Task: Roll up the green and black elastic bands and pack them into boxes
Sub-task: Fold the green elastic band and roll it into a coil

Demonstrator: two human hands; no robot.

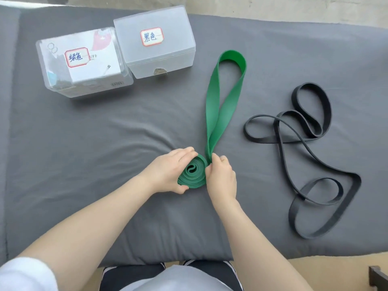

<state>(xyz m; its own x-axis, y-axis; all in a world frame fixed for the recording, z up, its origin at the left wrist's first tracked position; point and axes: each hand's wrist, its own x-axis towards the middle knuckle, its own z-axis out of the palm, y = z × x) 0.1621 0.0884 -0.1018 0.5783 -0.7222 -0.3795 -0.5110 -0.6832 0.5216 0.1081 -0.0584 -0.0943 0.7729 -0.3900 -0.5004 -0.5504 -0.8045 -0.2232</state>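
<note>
A wide green elastic band (220,97) lies on the grey cloth, its near end wound into a flat coil (193,172); the unrolled loop stretches away toward the boxes. My left hand (168,171) cups the coil from the left, thumb under its near edge. My right hand (220,175) pinches the band where it leaves the coil on the right. A thin black elastic band (302,156) sprawls in loose loops to the right, untouched. Two clear plastic boxes stand closed at the far left: one with a green-label sticker (81,61), one with a black-label sticker (155,40).
A grey cloth (84,164) covers the whole work surface and is wrinkled near the coil. Its near edge (168,262) ends just above my lap. A dark object (379,278) shows at the bottom right corner on the floor.
</note>
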